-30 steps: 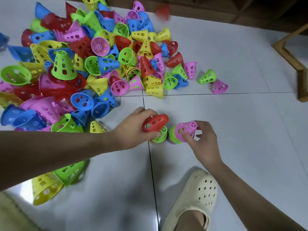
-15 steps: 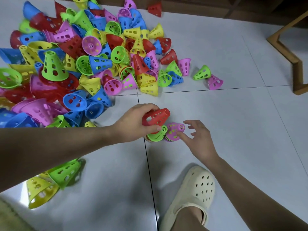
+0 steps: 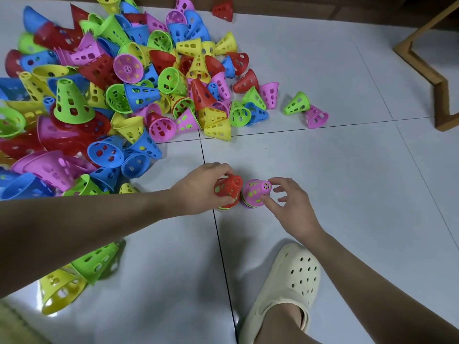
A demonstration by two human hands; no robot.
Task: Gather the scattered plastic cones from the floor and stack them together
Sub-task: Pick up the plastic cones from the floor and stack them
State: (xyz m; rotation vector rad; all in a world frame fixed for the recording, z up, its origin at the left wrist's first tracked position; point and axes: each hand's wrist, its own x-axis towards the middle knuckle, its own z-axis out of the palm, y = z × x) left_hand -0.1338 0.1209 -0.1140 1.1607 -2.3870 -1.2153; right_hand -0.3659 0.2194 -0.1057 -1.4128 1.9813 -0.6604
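Two short stacks stand on the floor (image 3: 347, 182), side by side and almost touching, directly between the hands. The left hand (image 3: 201, 188) curls its fingers and thumb round the red cone (image 3: 228, 187) that caps the left stack; rims of further cones, green among them, show beneath it. The right hand (image 3: 288, 202) is loosely spread beside the pink cone (image 3: 255, 192) capping the right stack, with a fingertip (image 3: 267, 201) at its side wall and the other fingers relaxed in the air; it wraps nothing, and whether the fingertip truly presses the cone cannot be told. Green shows through the pink cone's holes, and striped rims lie at its base, so this stack also holds several cones.

Beyond the left hand, and spreading away to its outer side, lies the large pile of cones (image 3: 111, 95) in red, blue, green, yellow and pink, lying at all angles, a few already nested. A green cone (image 3: 296, 103) and a pink one (image 3: 316, 117) lie touching each other, well beyond the right hand. A lone red cone (image 3: 223, 9) sits farthest off. Below the left forearm lie a large green cone (image 3: 96, 261) and a yellow one (image 3: 58, 290).

Judged from this layout, the task is at an early stage: only two small stacks exist, and nearly all cones remain to be gathered. A cream clog (image 3: 285, 289) rests below the right hand.
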